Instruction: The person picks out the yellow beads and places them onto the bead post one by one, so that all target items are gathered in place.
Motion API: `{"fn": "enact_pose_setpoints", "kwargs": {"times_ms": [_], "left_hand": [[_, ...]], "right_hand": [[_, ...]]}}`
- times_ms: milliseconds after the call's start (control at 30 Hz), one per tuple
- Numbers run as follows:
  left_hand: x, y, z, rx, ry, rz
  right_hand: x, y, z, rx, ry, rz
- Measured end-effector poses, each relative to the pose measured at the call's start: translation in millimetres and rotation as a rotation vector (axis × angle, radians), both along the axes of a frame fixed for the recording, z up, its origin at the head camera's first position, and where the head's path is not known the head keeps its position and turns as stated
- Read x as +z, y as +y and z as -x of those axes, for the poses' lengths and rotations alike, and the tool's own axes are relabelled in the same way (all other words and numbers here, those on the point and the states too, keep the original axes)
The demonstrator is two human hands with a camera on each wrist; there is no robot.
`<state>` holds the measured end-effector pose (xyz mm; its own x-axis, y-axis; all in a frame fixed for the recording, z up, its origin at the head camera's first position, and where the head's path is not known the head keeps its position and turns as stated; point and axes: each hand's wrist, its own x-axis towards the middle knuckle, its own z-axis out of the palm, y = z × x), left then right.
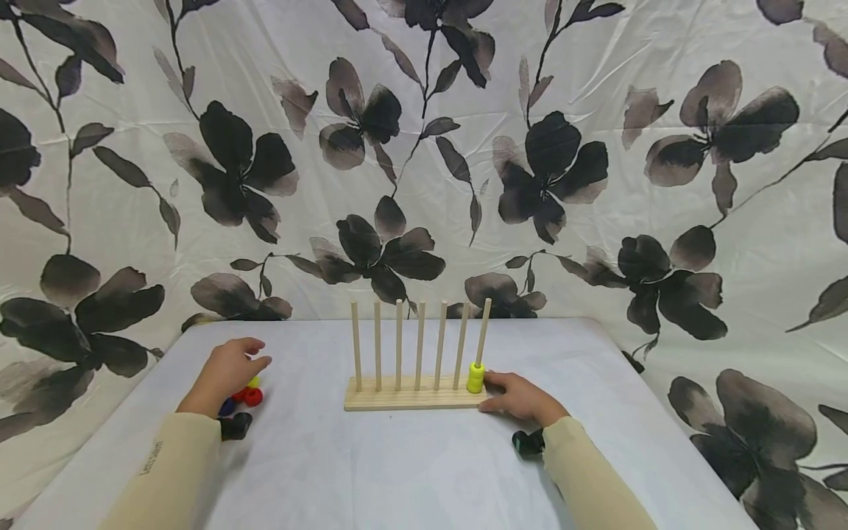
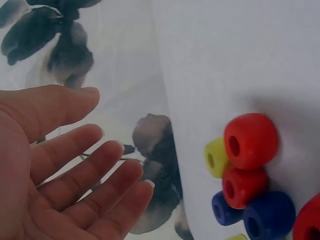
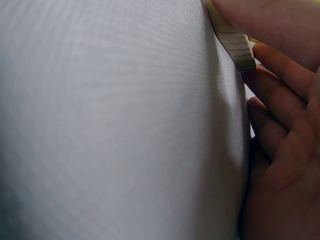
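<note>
A wooden peg stand (image 1: 411,400) with several upright rods stands on the table. Yellow beads (image 1: 475,378) are stacked on its rightmost rod. My right hand (image 1: 523,400) grips the right end of the base, thumb at the front and fingers behind; in the right wrist view the base's end (image 3: 239,52) sits between them. My left hand (image 1: 225,374) hovers over the left side of the table, fingers spread and holding nothing. Below and beside it lie loose beads: red beads (image 2: 251,141), blue beads (image 2: 270,215) and a yellow bead (image 2: 216,157), partly hidden by the hand in the head view.
A white cloth (image 1: 411,471) covers the table. Behind it hangs a pale curtain (image 1: 464,221) with dark flowers, also visible past the table's left edge. Black wrist cameras (image 1: 528,443) sit under both wrists, near the cloth.
</note>
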<state>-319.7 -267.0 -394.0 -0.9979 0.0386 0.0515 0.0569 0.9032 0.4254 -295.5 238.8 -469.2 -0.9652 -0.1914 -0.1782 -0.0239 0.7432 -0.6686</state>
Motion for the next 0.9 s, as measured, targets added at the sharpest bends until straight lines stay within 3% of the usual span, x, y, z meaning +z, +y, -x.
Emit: {"fn": "enact_pose_setpoints", "kwargs": {"times_ms": [633,900], "left_hand": [[-18.3,-8.1,13.7,0.056,-0.147,0.061],[-24.2,-10.6,19.9,0.079,-0.171,0.064]], "right_hand": [[-3.4,0.1,1.7,0.0,0.003,-0.013],[-2.7,0.5,1.5,0.001,0.009,-0.015]]}}
